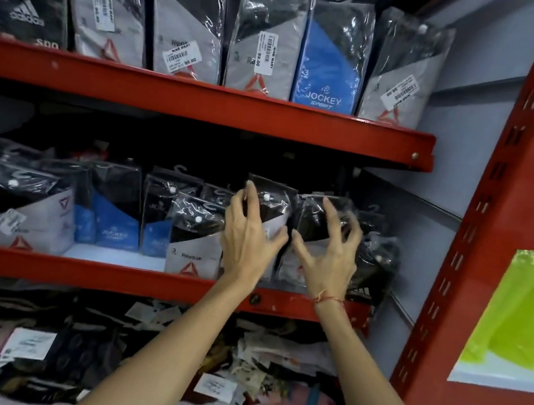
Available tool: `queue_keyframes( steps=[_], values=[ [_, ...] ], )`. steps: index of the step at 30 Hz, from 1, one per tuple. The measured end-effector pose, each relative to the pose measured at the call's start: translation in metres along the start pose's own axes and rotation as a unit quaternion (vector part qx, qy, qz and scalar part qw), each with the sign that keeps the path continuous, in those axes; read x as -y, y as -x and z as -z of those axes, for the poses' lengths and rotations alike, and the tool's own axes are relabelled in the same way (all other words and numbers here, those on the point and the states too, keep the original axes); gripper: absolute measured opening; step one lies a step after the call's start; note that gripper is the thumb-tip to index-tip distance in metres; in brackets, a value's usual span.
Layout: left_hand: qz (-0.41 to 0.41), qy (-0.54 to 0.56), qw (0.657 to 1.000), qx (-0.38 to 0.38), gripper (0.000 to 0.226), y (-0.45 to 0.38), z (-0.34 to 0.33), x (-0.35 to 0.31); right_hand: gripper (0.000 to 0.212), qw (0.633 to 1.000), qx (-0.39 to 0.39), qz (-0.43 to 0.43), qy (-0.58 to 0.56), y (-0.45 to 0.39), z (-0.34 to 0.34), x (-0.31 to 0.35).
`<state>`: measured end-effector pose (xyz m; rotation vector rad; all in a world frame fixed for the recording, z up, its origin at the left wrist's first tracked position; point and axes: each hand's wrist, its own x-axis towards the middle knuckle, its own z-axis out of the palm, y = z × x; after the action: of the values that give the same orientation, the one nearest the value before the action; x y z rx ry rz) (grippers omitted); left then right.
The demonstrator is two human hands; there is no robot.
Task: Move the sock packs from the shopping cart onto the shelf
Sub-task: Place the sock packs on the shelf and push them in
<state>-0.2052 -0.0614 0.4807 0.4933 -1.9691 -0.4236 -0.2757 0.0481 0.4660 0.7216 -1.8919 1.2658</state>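
Two light, slick, floppy packs: our left hand grips one pack by its sides, right hand spread loose beside its neighbour.

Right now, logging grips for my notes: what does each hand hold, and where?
The left hand grips a sock pack by its left edge. The right hand is open at the neighbouring pack, holding nothing.

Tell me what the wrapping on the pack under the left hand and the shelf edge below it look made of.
Sock pack wrapping: thin clear plastic film, glossy, judging by its crinkles and white glare streaks. Middle shelf edge: probably painted sheet metal, smooth red semi-gloss finish with a bolt head showing. Left hand rests on the pack.
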Motion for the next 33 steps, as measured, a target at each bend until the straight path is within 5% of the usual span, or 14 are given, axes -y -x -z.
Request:
queue_keyframes(
  steps=[7,15,25,26,29,33],
  values=[
    [-0.022,-0.019,0.999,0.015,0.09,0.042,-0.021,0.016,0.074,0.997,0.076,0.013,0.031,0.026,-0.013,-0.032],
    [-0.098,-0.172,0.974,0.111,0.077,0.054,-0.022,0.042,0.072,0.972,0.133,0.067,0.184,0.047,-0.025,-0.033],
    [-0.169,-0.156,0.962,0.147,0.064,0.091,0.039,0.06,0.066,0.971,0.176,0.032,0.156,0.105,0.005,0.018],
    [-0.166,-0.153,0.961,0.157,0.063,0.099,0.047,0.065,0.07,0.972,0.184,0.013,0.142,0.119,0.008,0.024],
    [-0.168,-0.142,0.958,0.185,0.06,0.132,0.073,0.086,0.126,0.95,0.276,-0.111,0.099,0.165,0.019,0.037],
    [-0.146,-0.124,0.959,0.211,0.053,0.197,0.104,0.132,0.062,0.951,0.28,-0.078,0.102,0.237,0.009,0.052]
  ],
)
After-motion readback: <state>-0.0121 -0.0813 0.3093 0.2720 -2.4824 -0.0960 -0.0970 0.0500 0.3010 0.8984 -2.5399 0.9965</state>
